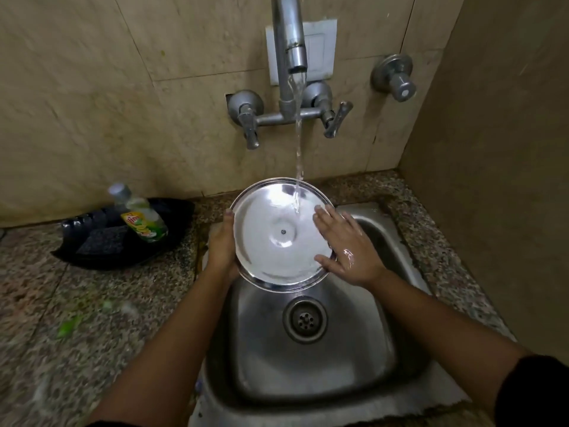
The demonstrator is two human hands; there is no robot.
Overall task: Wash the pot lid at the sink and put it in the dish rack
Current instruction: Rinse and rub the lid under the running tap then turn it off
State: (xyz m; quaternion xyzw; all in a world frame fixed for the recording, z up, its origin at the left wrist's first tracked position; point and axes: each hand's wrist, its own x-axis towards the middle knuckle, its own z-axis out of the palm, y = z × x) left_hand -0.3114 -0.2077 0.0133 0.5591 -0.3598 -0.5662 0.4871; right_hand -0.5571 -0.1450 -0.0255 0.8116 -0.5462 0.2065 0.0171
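Note:
A round steel pot lid [274, 238] is held over the steel sink [311, 374], its inner side facing up toward me. Water runs from the tap [291, 41] onto the lid's upper right part. My left hand [220, 246] grips the lid's left rim, with the thumb on the edge and the fingers hidden behind it. My right hand [348, 251] lies flat and wet against the lid's right side, fingers spread. No dish rack is in view.
A black tray [172, 241] on the granite counter at the left holds a green dish soap bottle [140, 218] and a dark scrub pad [103, 240]. Tap handles [249, 121] and a wall valve [395, 77] stick out from the tiled wall. A wall closes the right side.

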